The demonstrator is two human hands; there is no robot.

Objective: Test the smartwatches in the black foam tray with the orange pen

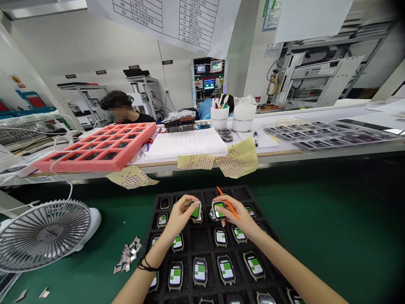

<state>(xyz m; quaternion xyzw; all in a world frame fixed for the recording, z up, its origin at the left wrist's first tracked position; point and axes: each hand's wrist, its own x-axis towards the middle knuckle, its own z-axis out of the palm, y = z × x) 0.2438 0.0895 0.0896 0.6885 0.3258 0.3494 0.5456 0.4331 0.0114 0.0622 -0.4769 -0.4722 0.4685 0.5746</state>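
My left hand (183, 213) is closed on a watch case (195, 210) with a lit green and white screen, over the upper part of a black foam tray (198, 240). Just to the right, my right hand (236, 213) grips a second watch case (218, 210), its screen also green and white. An orange stick (228, 203) lies across the fingers of that hand. The two held watches are apart. Below both hands, several similar watches with lit screens, such as one watch (226, 269), sit in the tray's compartments.
A white fan (47, 234) and a pile of small pieces (128, 254) are left on the green table (91, 270). The shelf (272, 157) ahead bears a pink foam tray (118, 162), papers (190, 142), white cups (219, 117) and clear trays (335, 135). People sit beyond.
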